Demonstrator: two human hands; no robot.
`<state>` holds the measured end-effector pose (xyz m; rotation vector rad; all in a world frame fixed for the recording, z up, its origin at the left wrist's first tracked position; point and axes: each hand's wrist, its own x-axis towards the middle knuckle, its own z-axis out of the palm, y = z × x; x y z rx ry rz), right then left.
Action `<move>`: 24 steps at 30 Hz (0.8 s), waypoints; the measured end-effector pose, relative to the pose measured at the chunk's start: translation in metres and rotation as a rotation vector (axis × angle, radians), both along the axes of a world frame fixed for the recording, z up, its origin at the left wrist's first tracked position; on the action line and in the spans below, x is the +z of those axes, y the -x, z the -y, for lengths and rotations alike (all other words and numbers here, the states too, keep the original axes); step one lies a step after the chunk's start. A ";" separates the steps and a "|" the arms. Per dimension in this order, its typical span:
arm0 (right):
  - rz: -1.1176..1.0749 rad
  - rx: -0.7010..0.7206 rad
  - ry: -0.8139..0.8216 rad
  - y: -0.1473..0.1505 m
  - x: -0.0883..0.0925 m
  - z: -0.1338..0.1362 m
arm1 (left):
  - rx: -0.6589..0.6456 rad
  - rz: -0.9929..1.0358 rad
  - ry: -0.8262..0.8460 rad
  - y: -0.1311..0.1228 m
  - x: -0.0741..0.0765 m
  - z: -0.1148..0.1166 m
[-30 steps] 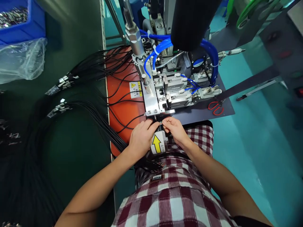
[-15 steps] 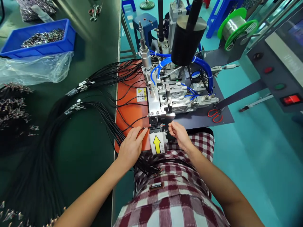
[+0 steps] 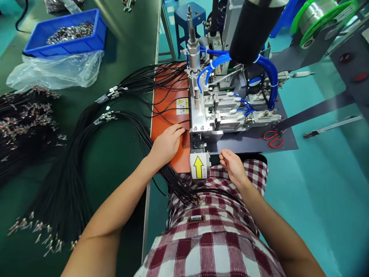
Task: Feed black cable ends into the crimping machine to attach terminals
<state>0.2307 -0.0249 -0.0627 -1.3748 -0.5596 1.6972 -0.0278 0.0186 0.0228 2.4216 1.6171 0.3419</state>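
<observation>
My left hand rests on the orange mat, fingers pinched on a thin black cable next to the machine's metal block. My right hand hovers at the dark plate's front edge, right of the block with the yellow arrow label, fingers curled in a pinch on something I cannot make out. A metal fixture with blue air hoses stands just behind both hands. Black cables run across my lap.
A big bundle of black cables with metal terminals covers the green table on the left. A blue bin of metal parts and a clear plastic bag sit at the back left. Red scissors lie on the dark plate. A green wire spool is upper right.
My left hand has moved away from the fixture onto the orange mat and taken a cable. My right hand has drawn back toward me from the fixture slot.
</observation>
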 end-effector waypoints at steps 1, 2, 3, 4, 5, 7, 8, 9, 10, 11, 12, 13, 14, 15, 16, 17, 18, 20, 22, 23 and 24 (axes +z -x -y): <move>-0.002 -0.003 -0.009 -0.002 0.003 0.000 | -0.032 0.035 0.028 0.004 0.007 0.001; -0.002 -0.010 -0.016 -0.004 0.007 0.001 | -0.087 0.048 0.070 0.009 0.014 0.007; 0.001 -0.020 -0.022 -0.008 0.011 0.002 | -0.183 0.033 0.127 0.013 0.020 0.015; 0.005 -0.032 -0.028 -0.011 0.015 0.003 | -0.306 -0.020 0.195 0.017 0.026 0.024; 0.010 -0.042 -0.034 -0.014 0.019 0.005 | -0.382 -0.102 0.224 0.020 0.030 0.034; 0.018 -0.050 -0.046 -0.017 0.026 0.006 | -0.403 -0.227 0.193 0.024 0.034 0.048; 0.023 -0.048 -0.054 -0.017 0.030 0.006 | -0.398 -0.253 0.188 0.026 0.035 0.051; 0.030 -0.040 -0.060 -0.016 0.033 0.006 | -0.401 -0.246 0.209 0.027 0.035 0.051; 0.038 -0.029 -0.068 -0.015 0.037 0.005 | -0.417 -0.205 0.262 0.029 0.034 0.048; 0.047 -0.015 -0.080 -0.013 0.040 0.004 | -0.432 -0.134 0.334 0.030 0.034 0.044; 0.058 0.001 -0.096 -0.011 0.043 0.003 | -0.432 -0.037 0.408 0.033 0.033 0.039; 0.068 0.017 -0.116 -0.009 0.045 0.003 | -0.416 0.077 0.478 0.035 0.033 0.034; 0.079 0.032 -0.139 -0.007 0.048 0.003 | -0.388 0.199 0.530 0.037 0.033 0.030; 0.093 0.045 -0.163 -0.005 0.050 0.003 | -0.353 0.315 0.560 0.039 0.034 0.026; 0.110 0.057 -0.189 -0.004 0.051 0.003 | -0.314 0.415 0.570 0.040 0.034 0.024; 0.127 0.077 -0.213 -0.002 0.053 0.004 | -0.271 0.497 0.560 0.041 0.035 0.023; 0.146 0.103 -0.240 -0.001 0.054 0.004 | -0.221 0.557 0.534 0.040 0.035 0.023; 0.176 0.183 -0.308 0.003 0.059 0.006 | -0.115 0.611 0.467 0.037 0.035 0.026; 0.172 0.268 -0.380 0.008 0.064 0.008 | -0.030 0.593 0.405 0.033 0.033 0.030; 0.150 0.286 -0.404 0.010 0.067 0.009 | -0.003 0.564 0.379 0.031 0.031 0.033; 0.116 0.281 -0.413 0.013 0.070 0.010 | 0.014 0.526 0.358 0.029 0.029 0.036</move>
